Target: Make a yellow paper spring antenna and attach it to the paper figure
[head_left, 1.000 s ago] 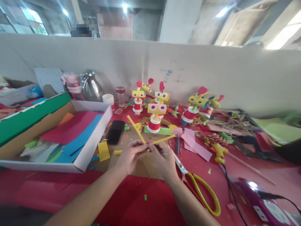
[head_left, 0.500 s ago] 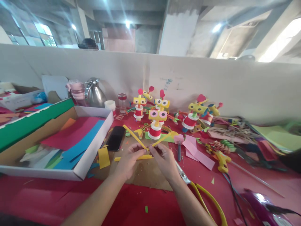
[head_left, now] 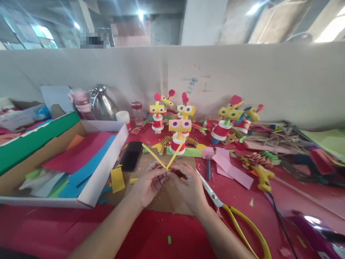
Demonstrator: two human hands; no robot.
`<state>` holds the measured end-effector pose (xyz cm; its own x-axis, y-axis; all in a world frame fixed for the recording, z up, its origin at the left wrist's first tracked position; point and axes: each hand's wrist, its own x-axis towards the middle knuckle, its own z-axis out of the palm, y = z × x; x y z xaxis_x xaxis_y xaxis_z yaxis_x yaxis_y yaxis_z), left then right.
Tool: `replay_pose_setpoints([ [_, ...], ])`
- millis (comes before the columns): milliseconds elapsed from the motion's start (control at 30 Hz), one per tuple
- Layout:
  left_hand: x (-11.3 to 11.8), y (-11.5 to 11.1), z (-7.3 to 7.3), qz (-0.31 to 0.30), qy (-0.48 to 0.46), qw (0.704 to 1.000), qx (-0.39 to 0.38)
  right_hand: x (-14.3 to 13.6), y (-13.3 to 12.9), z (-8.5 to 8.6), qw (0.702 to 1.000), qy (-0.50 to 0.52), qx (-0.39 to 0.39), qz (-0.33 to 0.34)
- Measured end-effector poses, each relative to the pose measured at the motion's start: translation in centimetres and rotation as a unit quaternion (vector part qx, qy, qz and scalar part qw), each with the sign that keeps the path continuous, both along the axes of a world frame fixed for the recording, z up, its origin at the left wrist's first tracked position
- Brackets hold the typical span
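Observation:
My left hand (head_left: 148,184) and my right hand (head_left: 188,184) meet over a brown cardboard sheet (head_left: 167,201) on the red table. Both pinch two yellow paper strips (head_left: 165,159) at their crossing, and the free ends rise in a V toward the back. Just beyond my fingers stands a paper robot figure (head_left: 179,135) with a yellow head, pink eyes and a red-and-white body. Yellow-handled scissors (head_left: 237,221) lie right of my right wrist.
An open white box of coloured paper (head_left: 88,158) sits at the left, a black phone (head_left: 130,155) beside it. Several more paper figures (head_left: 229,124) line the white partition. A yellow glue gun (head_left: 262,176), pink paper (head_left: 231,169) and a purple device (head_left: 318,230) lie right.
The right-hand strip has swung up from nearly level to steep, closing the V. My hands have drawn closer together at the crossing.

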<state>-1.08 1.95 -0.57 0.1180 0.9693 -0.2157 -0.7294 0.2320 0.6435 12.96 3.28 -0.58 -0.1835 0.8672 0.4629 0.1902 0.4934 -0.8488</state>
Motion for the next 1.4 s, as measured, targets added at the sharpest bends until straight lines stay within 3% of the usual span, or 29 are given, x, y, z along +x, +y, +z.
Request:
replay_pose_setpoints([
  [167,-0.11,-0.14,0.27,-0.009,0.023,1.0,0.015,0.23,0.02,0.12,0.997,-0.029,0.073,0.005],
  [300,-0.16,-0.26,0.46,-0.004,0.046,0.998,0.035,0.21,-0.22,0.09,0.996,-0.028,0.082,0.01],
  [467,-0.05,-0.17,0.24,0.009,0.057,0.997,0.043,0.01,-0.39,0.19,0.999,-0.015,0.045,0.012],
  [667,0.05,-0.34,0.08,0.04,0.058,0.995,0.069,-0.28,-0.46,0.02,0.995,0.072,-0.062,0.013],
  [1067,0.22,-0.74,0.34,0.079,0.18,0.976,0.09,0.02,-0.08,0.31,0.986,0.103,-0.125,0.033],
  [1400,0.38,-0.4,-0.13,0.088,0.144,0.983,0.075,-0.25,-0.34,0.45,0.981,0.123,-0.144,0.03],
])
